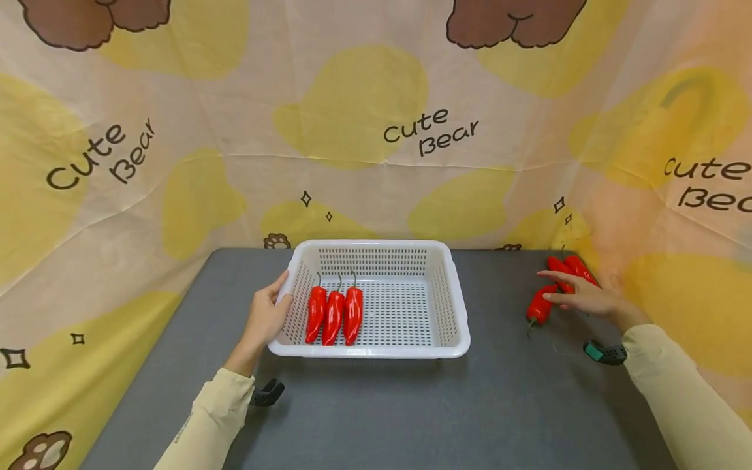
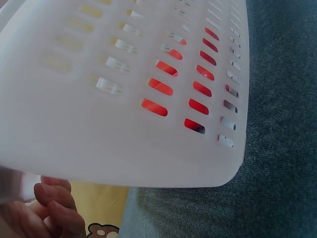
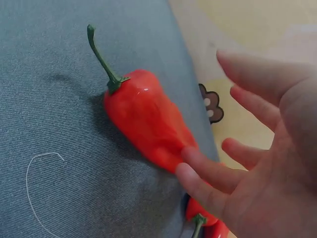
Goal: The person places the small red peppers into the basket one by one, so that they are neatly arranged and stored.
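Observation:
My left hand [image 1: 267, 318] grips the left rim of a white plastic basket [image 1: 370, 352], thumb over the edge; its fingers [image 2: 58, 206] show under the rim in the left wrist view. Inside, at the basket's left, three red chili peppers [image 1: 333, 318] lie side by side, stems toward the back. Far to the right, my right hand [image 1: 587, 300] reaches over more red peppers with its fingers spread. The nearest chili pepper [image 3: 148, 119] lies on the table, green stem pointing away from the hand, and two fingertips [image 3: 190, 154] are right at its tapered end.
Two more red peppers [image 1: 578, 267] lie behind that one, by the patterned cloth wall [image 1: 376, 196] at the table's right edge. A grey cloth covers the table [image 1: 411, 411]. A thin pale thread [image 3: 28, 183] lies near the right hand.

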Demonstrator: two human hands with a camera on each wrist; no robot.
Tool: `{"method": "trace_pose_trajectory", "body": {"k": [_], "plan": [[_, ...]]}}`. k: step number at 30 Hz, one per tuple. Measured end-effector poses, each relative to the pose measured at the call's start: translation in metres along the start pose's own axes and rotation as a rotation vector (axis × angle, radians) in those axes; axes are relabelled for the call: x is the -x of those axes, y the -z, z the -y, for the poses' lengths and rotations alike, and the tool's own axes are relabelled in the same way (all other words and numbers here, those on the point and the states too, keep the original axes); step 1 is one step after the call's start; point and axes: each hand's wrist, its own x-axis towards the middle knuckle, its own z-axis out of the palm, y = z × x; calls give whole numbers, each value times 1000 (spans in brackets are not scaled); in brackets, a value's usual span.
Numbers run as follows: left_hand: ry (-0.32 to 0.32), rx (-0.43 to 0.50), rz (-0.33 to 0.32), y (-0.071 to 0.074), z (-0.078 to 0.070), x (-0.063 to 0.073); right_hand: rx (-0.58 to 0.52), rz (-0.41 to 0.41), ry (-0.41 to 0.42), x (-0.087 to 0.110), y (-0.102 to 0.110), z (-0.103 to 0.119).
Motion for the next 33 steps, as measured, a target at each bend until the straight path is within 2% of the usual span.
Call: {"method": "trace_pose_trajectory", "body": {"k": [6, 9, 11, 15, 23, 26, 31, 33], "plan": [[9, 1, 2, 0, -2, 1, 41, 21, 66, -4, -3, -12], [13, 0, 4, 0, -2, 2, 64, 34, 152, -6, -5, -20], [12, 1, 7, 0, -2, 2, 85, 21, 204, -8, -8, -23], [6, -3, 1, 0, -2, 1, 194, -66, 277, -14, -14, -25], [5, -3, 7, 0, -1, 4, 432, -234, 198, -23, -27, -17], [5, -3, 4, 0, -1, 4, 456, -265, 144, -24, -28, -17], [-3, -11, -3, 1, -1, 2, 460, -295, -20, -25, -31, -20], [0, -13, -1, 1, -1, 2, 438, -294, -27, -25, -33, -21]]}}
